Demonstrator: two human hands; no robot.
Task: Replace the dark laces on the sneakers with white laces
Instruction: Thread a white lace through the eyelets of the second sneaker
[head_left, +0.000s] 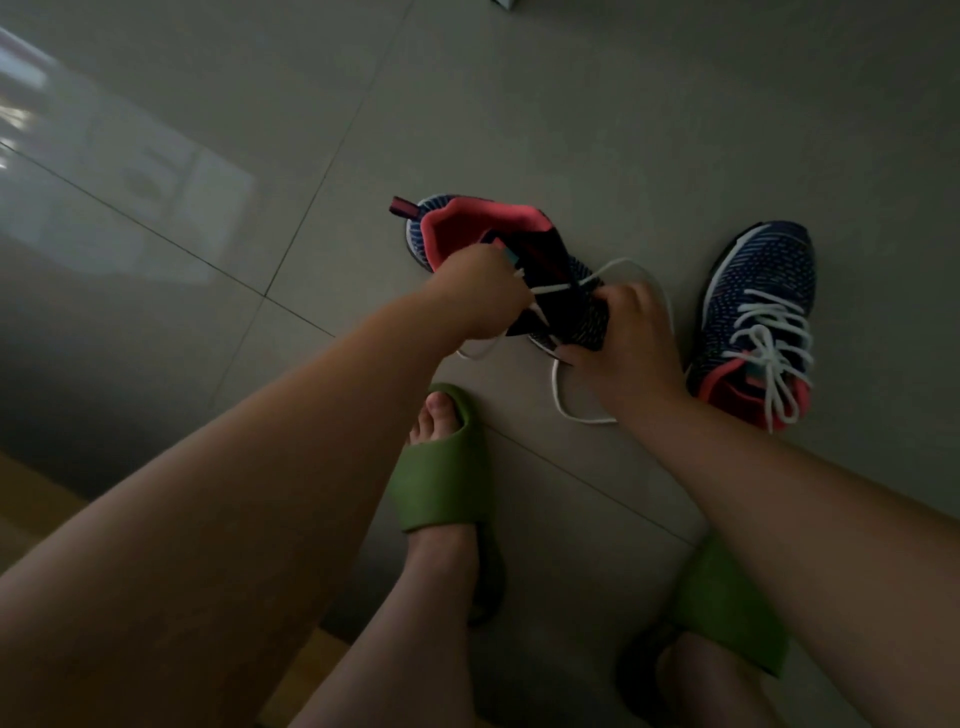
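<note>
Floor (519, 104): large grey tiles, smooth, glossy; pale window glare at 9–10 o'clock. Thin dark grout lines.

Near sneaker (561, 291), centre: knitted cloth upper, navy with fine pale flecks, matt. Collar lining soft coral fabric. White lace (571, 410), flat woven cord, matt.

Far sneaker (758, 291), 3 o'clock: same knit, white rubbery sole edge, same woven lace.

Slides (441, 467), 6 o'clock: green moulded foam or rubber, smooth, matt.

Wood-toned strip (26, 499) at 8 o'clock.
</note>
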